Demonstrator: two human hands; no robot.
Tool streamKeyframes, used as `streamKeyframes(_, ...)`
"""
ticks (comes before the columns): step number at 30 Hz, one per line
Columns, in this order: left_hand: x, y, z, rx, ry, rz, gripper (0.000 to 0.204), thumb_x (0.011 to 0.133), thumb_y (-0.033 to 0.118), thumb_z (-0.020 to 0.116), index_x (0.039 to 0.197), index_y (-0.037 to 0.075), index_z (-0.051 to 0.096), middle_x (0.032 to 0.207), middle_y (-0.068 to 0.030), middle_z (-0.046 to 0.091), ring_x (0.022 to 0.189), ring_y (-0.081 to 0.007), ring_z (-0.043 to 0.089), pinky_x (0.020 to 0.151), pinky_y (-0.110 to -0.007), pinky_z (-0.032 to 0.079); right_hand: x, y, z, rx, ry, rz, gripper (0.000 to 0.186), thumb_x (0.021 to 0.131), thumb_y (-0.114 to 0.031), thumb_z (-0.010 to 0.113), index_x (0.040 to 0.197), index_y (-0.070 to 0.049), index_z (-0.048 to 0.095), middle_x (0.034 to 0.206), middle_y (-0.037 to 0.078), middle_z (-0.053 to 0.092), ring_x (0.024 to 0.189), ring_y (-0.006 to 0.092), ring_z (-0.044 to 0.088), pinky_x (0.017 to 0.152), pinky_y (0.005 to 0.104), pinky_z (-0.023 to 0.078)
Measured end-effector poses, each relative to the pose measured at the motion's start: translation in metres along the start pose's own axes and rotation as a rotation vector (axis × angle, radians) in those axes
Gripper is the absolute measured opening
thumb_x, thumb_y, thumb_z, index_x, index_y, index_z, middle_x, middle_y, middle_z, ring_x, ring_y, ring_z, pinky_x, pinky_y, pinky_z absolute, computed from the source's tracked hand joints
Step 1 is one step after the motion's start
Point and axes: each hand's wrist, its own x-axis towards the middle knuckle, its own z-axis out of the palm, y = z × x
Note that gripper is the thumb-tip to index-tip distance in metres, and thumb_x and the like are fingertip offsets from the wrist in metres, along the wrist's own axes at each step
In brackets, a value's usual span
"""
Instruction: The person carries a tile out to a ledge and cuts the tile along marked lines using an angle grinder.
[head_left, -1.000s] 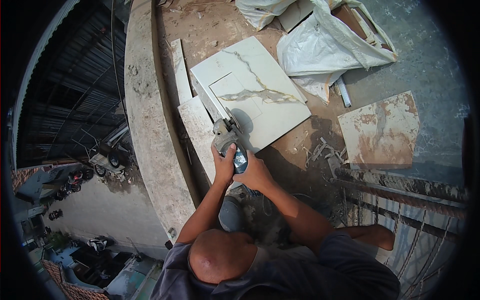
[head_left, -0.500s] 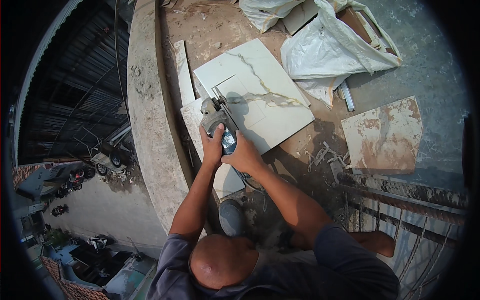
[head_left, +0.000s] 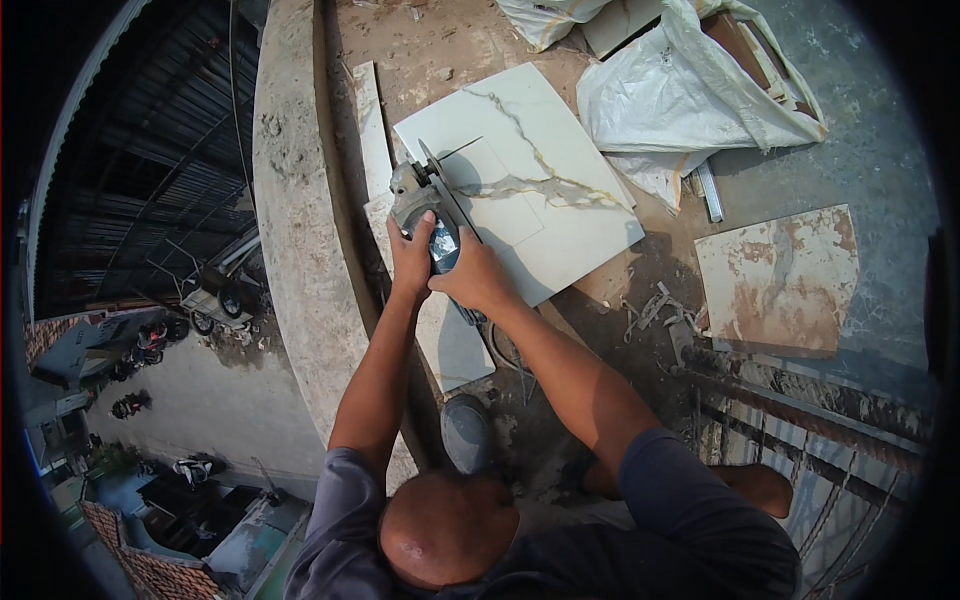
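Both of my hands grip a grey and blue angle grinder (head_left: 425, 205). My left hand (head_left: 410, 258) wraps the grinder's body from the left side, and my right hand (head_left: 478, 280) holds its rear end. The thin cutting disc (head_left: 443, 190) stands on edge in the near left part of a large white tile with brown marble veins (head_left: 545, 185). The tile lies flat on the dusty floor, and a pale cut strip of tile (head_left: 455, 345) lies below my arms.
A thick concrete parapet (head_left: 290, 210) runs along the left, with a drop to a street beyond. White sacks (head_left: 680, 90) lie at the back right, a stained tile (head_left: 780, 275) at right. Steel bars (head_left: 800, 420) cross lower right. A narrow tile strip (head_left: 368, 120) leans by the parapet.
My arms have stretched forward and the grinder has travelled away from my body along the tile's left side. Both hands keep their hold.
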Motion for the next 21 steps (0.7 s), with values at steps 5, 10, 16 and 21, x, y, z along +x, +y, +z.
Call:
streamKeyframes(5,0.0041,-0.0019,-0.0002,-0.016,-0.001,-0.012,0.051,0.086,0.019,0.065,0.125,0.007,0.034,0.100,-0.0097,0.055,0.079,-0.0154,0.059,0.064,-0.028,0.052,0.0033,0.0031,0.0041,-0.002,0.067,-0.036,0.076,0.057,-0.025,0.077,0.117,0.005,0.043,0.102,0.028,0.061,0.097,0.0417,0.061,0.082,0.0450,0.051)
streamKeyframes(10,0.0079,-0.0041,-0.0032,0.001,-0.020,-0.006,0.052,0.086,0.020,0.066,0.125,0.007,0.034,0.101,-0.0102,0.055,0.080,-0.0160,0.059,0.064,-0.029,0.052,0.0067,0.0056,0.0078,-0.010,0.080,-0.031,0.082,0.057,-0.026,0.078,0.123,0.007,0.041,0.105,0.028,0.061,0.099,0.0406,0.060,0.084,0.0437,0.050)
streamKeyframes(16,0.0065,-0.0021,-0.0005,-0.007,-0.017,0.005,0.055,0.085,0.020,0.066,0.127,0.007,0.033,0.101,-0.0113,0.055,0.080,-0.0165,0.059,0.064,-0.029,0.052,0.0060,0.0057,0.0082,-0.018,0.087,-0.012,0.088,0.057,-0.026,0.078,0.128,0.008,0.038,0.109,0.028,0.059,0.102,0.0400,0.060,0.086,0.0430,0.050)
streamKeyframes(21,0.0066,-0.0015,-0.0006,0.002,-0.015,-0.020,0.057,0.085,0.020,0.067,0.128,0.006,0.032,0.101,-0.0121,0.055,0.079,-0.0169,0.060,0.064,-0.029,0.053,0.0059,0.0040,0.0044,-0.009,0.058,-0.009,0.092,0.057,-0.026,0.078,0.131,0.008,0.036,0.111,0.029,0.058,0.103,0.0400,0.059,0.087,0.0430,0.049)
